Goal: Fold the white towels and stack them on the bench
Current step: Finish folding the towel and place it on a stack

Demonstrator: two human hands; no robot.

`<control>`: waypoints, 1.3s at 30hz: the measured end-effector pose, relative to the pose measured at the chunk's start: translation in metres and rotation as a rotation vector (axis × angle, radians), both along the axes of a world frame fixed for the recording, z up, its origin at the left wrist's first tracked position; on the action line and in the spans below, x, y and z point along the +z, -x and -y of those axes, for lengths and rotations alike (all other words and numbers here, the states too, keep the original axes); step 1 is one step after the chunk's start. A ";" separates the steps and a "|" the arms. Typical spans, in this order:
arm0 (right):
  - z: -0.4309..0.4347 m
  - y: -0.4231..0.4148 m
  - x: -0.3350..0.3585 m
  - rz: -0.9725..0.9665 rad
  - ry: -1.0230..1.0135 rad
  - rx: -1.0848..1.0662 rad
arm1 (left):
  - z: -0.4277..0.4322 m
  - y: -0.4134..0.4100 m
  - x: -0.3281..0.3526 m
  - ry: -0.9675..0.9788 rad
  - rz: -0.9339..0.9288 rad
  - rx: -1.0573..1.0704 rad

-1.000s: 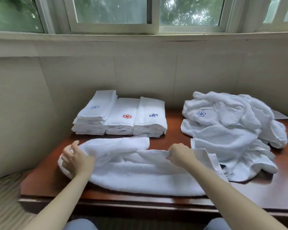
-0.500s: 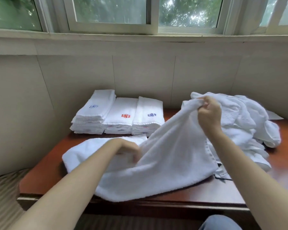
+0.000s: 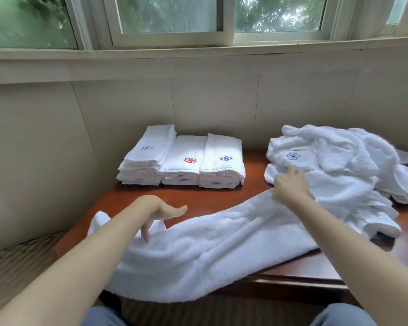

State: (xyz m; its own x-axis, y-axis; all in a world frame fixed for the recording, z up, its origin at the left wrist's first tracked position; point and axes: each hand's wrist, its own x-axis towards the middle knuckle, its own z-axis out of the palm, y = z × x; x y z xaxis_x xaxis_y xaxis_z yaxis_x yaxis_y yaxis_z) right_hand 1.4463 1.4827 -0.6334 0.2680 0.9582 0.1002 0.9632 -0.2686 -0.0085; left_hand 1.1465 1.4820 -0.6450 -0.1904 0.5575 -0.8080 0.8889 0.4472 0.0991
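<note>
A long white towel lies slantwise across the front of the dark red wooden bench, its near edge hanging over the front. My left hand hovers over the towel's left end, fingers apart, fingertips touching the cloth. My right hand rests palm down on the towel's far right end with its fingers stretched out. Three stacks of folded white towels stand side by side at the back left, with blue and red flower emblems on top.
A loose pile of unfolded white towels fills the right part of the bench, just behind my right hand. A beige wall panel closes off the back and left. Windows run above. My knees show at the bottom edge.
My right hand has brought the raised end of the towel down onto the bench and loosened its grip. My left hand has come out from the cloth and opened. The towel now lies stretched out.
</note>
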 end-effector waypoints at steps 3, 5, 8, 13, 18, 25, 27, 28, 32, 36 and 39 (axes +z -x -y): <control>-0.001 0.023 -0.039 0.170 0.115 0.245 | -0.004 0.006 -0.014 -0.163 -0.251 -0.262; -0.003 0.038 -0.058 0.148 0.156 0.419 | -0.004 0.008 -0.020 -0.272 -0.334 -0.475; -0.006 0.057 -0.070 0.031 0.227 0.529 | -0.001 0.010 -0.022 -0.371 -0.255 -0.650; -0.019 0.064 -0.070 0.046 0.318 0.521 | -0.005 0.036 -0.031 -0.241 -0.434 -0.731; -0.035 0.045 -0.039 0.096 0.356 0.502 | -0.011 0.067 -0.008 -0.695 -0.377 -0.443; -0.063 0.005 0.090 -0.165 -0.154 0.319 | -0.044 0.113 0.084 -1.273 -0.043 0.013; -0.066 0.003 0.112 -0.162 -0.321 0.261 | -0.049 0.114 0.104 -1.319 -0.088 0.013; -0.067 0.000 0.120 -0.174 -0.386 0.235 | -0.051 0.114 0.112 -1.332 -0.119 0.001; -0.062 -0.009 0.134 -0.237 -0.502 0.133 | -0.048 0.109 0.127 -1.347 -0.205 -0.025; -0.051 -0.014 0.136 -0.054 -0.436 0.118 | -0.040 0.104 0.130 -1.427 -0.248 0.022; -0.041 -0.017 0.144 -0.060 -0.452 0.123 | -0.033 0.099 0.135 -1.504 -0.270 0.053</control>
State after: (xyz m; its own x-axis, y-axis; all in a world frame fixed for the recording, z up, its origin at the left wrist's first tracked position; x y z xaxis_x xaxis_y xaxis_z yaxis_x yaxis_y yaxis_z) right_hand 1.4637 1.5241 -0.4898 0.1735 0.8469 0.5027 0.9818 -0.1091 -0.1551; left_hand 1.0474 1.5148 -0.5096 -0.2798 0.7910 0.5441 0.9411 0.1138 0.3184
